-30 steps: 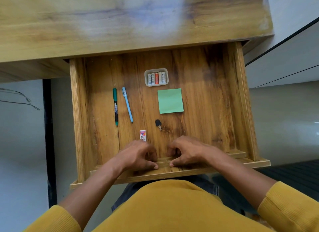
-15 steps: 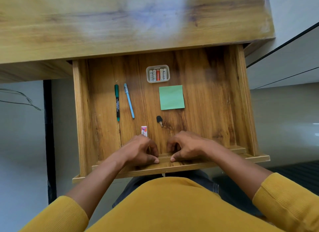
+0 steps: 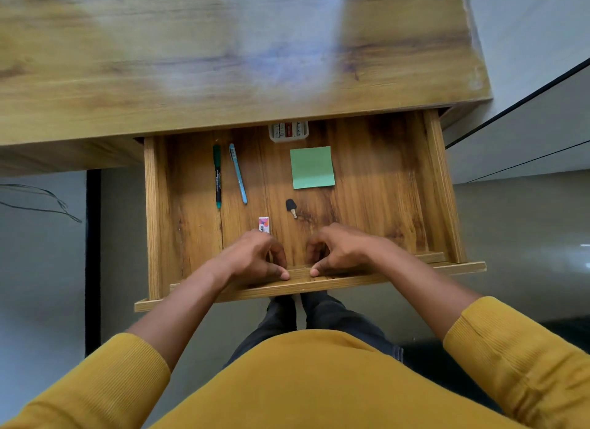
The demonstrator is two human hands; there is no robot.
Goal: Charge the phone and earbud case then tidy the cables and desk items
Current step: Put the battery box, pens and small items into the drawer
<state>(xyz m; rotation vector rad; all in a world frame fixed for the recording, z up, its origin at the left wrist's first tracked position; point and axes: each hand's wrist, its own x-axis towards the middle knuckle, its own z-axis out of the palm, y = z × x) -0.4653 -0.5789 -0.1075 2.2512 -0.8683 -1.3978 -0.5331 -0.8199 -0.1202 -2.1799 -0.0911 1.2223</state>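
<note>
Wooden drawer (image 3: 442, 186) pushed further in, white battery tray (image 3: 288, 134) half hidden under desk; left hand (image 3: 255, 259), right hand (image 3: 341, 253) fingers curl over front panel, gripping.

Office or study, wooden desk (image 3: 223, 61), open drawer (image 3: 442, 186) with pens, sticky notes (image 3: 312, 167)

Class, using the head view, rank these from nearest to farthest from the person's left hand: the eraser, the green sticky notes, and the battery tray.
From the left hand:
1. Eraser, just beyond the knuckles.
2. Green sticky notes, mid-drawer, to the right.
3. Battery tray, at the back, partly under the desk edge.
</note>
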